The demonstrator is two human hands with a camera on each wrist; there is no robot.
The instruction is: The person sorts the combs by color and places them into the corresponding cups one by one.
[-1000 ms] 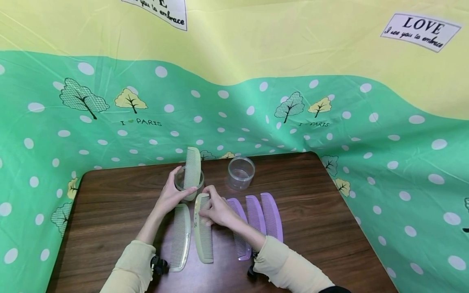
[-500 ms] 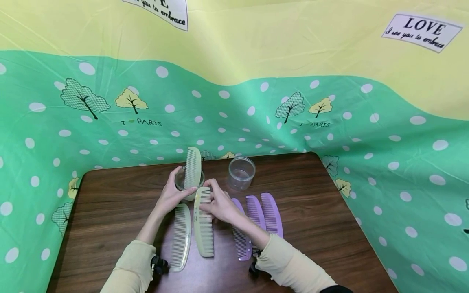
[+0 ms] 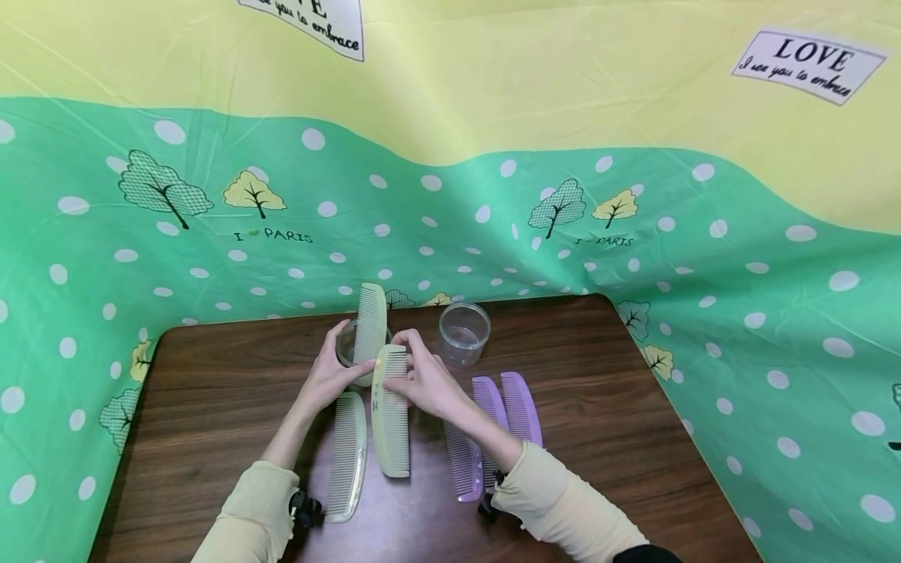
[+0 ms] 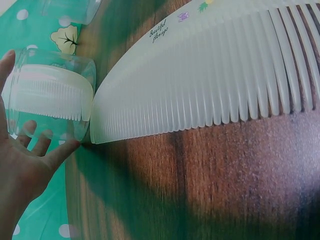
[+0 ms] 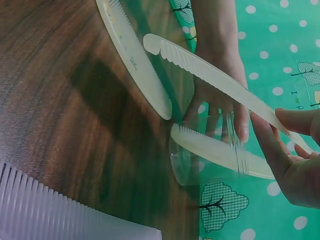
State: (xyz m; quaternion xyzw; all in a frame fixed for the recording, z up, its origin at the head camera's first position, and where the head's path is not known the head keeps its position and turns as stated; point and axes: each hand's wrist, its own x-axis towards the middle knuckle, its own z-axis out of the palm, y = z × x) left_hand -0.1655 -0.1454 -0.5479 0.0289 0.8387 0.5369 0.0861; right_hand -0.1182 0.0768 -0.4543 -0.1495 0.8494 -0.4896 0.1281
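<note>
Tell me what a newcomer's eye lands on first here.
First the two hands at the table's middle: the right hand pinches a pale green comb lifted at one end, while the left hand grips a clear cup with another pale comb standing in it. Three purple combs lie to the right, an empty clear cup behind them, against the loud green dotted cloth.

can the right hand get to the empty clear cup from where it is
Probably yes: the empty clear cup stands just beyond the right hand, nothing between, but that hand is pinching a pale comb.
</note>
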